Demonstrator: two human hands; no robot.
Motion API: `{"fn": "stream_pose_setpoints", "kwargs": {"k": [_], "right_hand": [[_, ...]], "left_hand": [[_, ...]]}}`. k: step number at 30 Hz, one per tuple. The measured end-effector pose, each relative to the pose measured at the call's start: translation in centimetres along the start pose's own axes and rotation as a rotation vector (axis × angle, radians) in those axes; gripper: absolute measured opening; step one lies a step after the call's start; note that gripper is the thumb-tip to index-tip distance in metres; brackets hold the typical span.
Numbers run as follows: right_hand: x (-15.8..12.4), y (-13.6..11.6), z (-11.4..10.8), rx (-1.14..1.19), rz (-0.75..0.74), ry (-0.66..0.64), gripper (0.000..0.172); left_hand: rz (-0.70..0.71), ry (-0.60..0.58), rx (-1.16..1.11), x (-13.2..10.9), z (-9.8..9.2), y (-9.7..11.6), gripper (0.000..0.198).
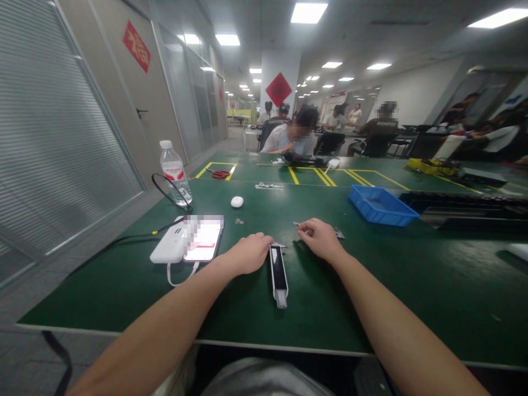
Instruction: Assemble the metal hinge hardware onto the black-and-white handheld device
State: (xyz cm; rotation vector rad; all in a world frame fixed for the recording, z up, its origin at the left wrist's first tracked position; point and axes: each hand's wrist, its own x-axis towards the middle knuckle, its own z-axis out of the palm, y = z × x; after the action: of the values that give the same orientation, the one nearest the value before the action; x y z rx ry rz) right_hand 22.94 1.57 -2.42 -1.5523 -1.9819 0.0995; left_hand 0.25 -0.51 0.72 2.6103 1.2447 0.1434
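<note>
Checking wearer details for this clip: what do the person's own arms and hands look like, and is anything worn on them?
Both forearms are bare, with no sleeves showing in the frame. The left hand and the right hand wear no gloves, and no watch, band or ring can be seen on either wrist or on the fingers that show. No cables or markings are attached to the arms.
</note>
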Motion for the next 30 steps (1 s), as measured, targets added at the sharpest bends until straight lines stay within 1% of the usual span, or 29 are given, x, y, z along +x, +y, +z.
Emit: {"fn": "stream_pose_setpoints", "kwargs": {"k": [4, 7, 13, 20, 26, 30], "right_hand": [[-0.2, -0.7, -0.1, 0.053, -0.069, -0.039, 0.010], [-0.3, -0.9, -0.1, 0.121, -0.088, -0.085, 0.011], [-0.4, -1.1, 0.0, 0.309, -0.070, -0.200, 0.015], [-0.5, -1.4, -0.1, 0.502, -0.029, -0.309, 0.018], [-0.6, -1.6, -0.1, 0.576, -0.001, -0.343, 0.018], [-0.6, -1.7, -0.1, 0.569, -0.021, -0.369, 0.017]], "left_hand": [[-0.002, 0.001, -0.007, 0.0, 0.0, 0.0, 0.031], [0.006, 0.018, -0.018, 0.0, -0.1, -0.1, 0.031], [-0.019, 0.059, -0.013, -0.3, -0.5, -0.1, 0.030], [0.019, 0.128, -0.080, -0.1, -0.3, 0.0, 0.031], [0.079, 0.155, -0.146, 0.0, -0.2, 0.6, 0.029], [0.071, 0.175, -0.139, 0.1, -0.1, 0.4, 0.031]]}}
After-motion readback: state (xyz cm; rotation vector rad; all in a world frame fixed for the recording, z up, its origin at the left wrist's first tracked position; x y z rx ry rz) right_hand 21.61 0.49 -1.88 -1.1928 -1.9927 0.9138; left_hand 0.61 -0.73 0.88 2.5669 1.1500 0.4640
